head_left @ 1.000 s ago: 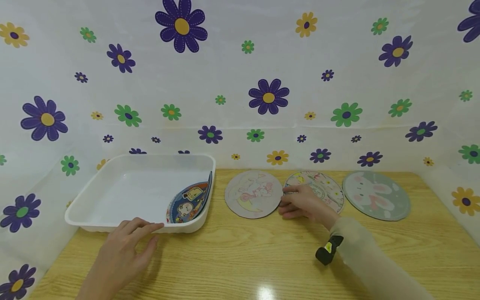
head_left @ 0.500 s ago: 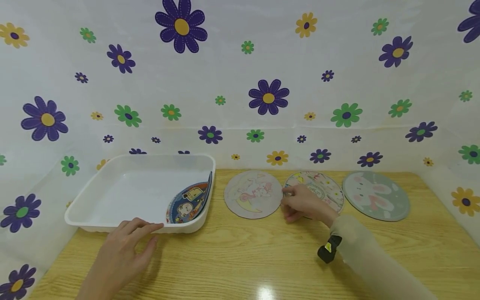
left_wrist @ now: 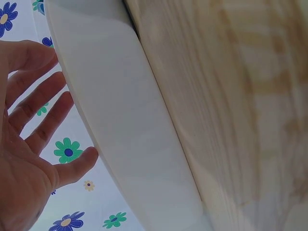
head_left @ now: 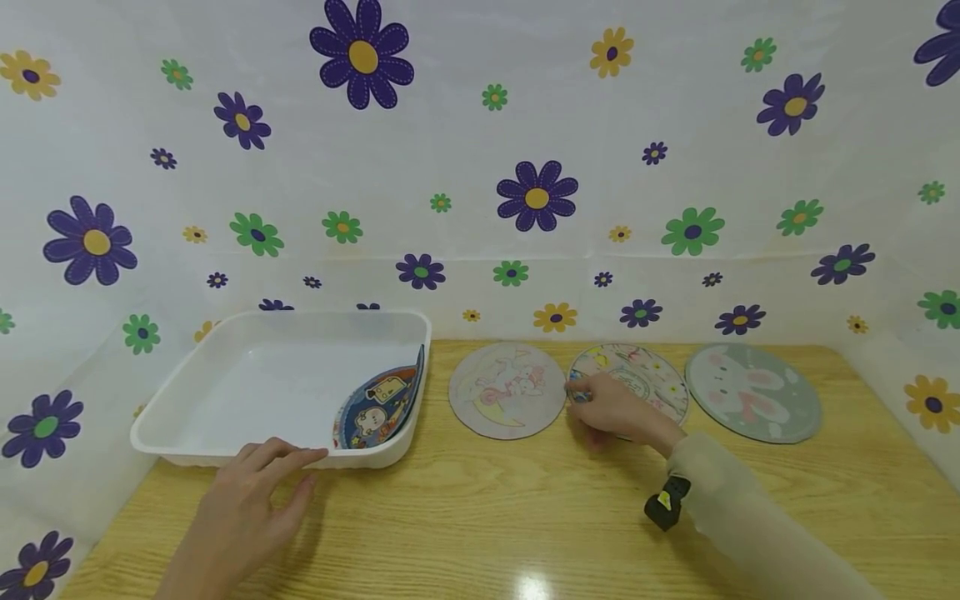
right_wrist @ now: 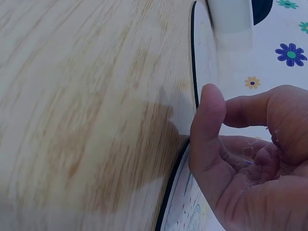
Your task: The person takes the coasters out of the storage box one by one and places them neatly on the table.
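Observation:
My left hand (head_left: 251, 508) rests its fairly straight fingers on the near rim of a white plastic tray (head_left: 187, 454); the left wrist view shows the spread fingertips at that rim. Inside the tray's right corner leans a dark blue cartoon-print mat (head_left: 382, 408), bent up against the wall. My right hand (head_left: 618, 412) is at the left edge of a round floral mat (head_left: 663, 383), its fingers curled. In the right wrist view the thumb and forefinger come together over the mat's black edge. Whether they pinch the mat is hidden. The mat lies flat.
Left of the floral mat, almost touching it, lies a round pink unicorn-print mat (head_left: 506, 392). A grey rabbit-print mat (head_left: 753, 392) lies to its right. All three are on the wooden table (head_left: 465, 517), before a flower-printed cloth (head_left: 450, 125).
My right hand has drawn its fingers in at the floral mat's left edge, uncovering a little more of its print. The left hand, tray and mats have not visibly moved.

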Demonstrator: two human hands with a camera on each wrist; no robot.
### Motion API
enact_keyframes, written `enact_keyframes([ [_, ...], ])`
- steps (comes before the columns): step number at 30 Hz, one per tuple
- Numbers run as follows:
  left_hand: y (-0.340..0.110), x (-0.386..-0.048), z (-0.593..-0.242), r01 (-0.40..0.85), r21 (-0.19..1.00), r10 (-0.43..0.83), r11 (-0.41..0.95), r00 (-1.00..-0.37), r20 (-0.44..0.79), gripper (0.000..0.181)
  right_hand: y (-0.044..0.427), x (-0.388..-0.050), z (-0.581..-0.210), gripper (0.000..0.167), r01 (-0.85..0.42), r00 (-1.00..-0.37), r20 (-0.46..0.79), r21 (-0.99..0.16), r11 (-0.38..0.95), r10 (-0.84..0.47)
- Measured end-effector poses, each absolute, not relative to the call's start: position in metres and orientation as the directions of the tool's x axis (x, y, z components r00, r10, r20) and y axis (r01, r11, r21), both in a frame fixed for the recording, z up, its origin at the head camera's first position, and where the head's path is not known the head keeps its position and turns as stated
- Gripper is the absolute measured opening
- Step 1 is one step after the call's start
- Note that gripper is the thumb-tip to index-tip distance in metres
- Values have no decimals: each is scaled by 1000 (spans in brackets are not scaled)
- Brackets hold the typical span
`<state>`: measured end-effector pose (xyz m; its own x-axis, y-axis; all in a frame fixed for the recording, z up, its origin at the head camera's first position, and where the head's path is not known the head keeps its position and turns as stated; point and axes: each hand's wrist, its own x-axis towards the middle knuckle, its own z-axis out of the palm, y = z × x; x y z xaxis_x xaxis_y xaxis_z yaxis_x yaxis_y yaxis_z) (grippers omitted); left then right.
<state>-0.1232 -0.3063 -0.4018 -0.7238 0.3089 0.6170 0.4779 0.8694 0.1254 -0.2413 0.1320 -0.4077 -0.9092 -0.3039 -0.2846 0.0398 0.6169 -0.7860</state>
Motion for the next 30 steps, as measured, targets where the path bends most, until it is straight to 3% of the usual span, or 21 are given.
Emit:
enact_keyframes([
  [14, -306, -124, -403, 480, 129, 306, 868, -721, 622, 32, 125, -244, -406, 59, 60, -888, -333, -769, 636, -318],
  [25, -304, -122, -404, 471, 141, 300, 871, -736, 607, 32, 119, -247, -407, 45, 66, -863, -364, -767, 638, -349],
  [30, -305, -122, -402, 455, 142, 290, 879, -747, 598, 31, 118, -248, -406, 55, 71, -860, -370, -769, 636, -351],
])
